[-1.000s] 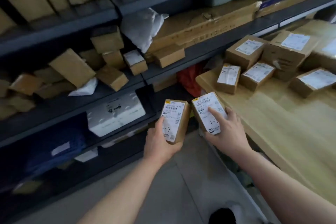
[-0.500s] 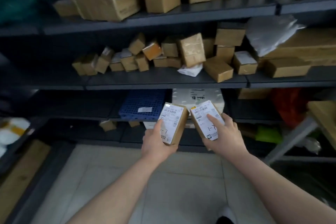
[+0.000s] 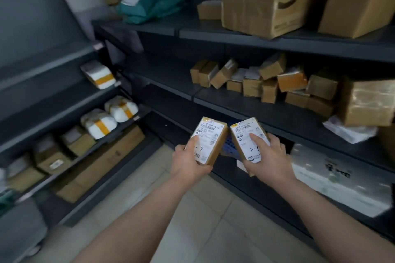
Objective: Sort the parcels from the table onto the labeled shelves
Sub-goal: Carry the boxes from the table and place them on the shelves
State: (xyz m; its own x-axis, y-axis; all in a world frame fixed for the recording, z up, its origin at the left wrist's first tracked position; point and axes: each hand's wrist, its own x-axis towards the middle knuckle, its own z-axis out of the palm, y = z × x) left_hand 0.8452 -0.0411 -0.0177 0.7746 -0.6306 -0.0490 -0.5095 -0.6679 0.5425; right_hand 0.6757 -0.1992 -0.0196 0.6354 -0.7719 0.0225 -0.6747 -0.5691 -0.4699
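— What differs from half a second ago?
— The view has swung left. A side shelf (image 3: 42, 96) with white bundles (image 3: 100, 124) taped in orange shows now, and the "SF" carton (image 3: 267, 0) sits upper right.
— And the parcels?
— As before, the left hand (image 3: 188, 162) grips the left parcel (image 3: 210, 141) and the right hand (image 3: 269, 156) grips the right parcel (image 3: 248, 139), side by side before the shelves (image 3: 277, 111). Both labels carry a handwritten "1-7".

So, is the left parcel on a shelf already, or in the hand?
In hand: the left hand grips the left parcel above the floor.
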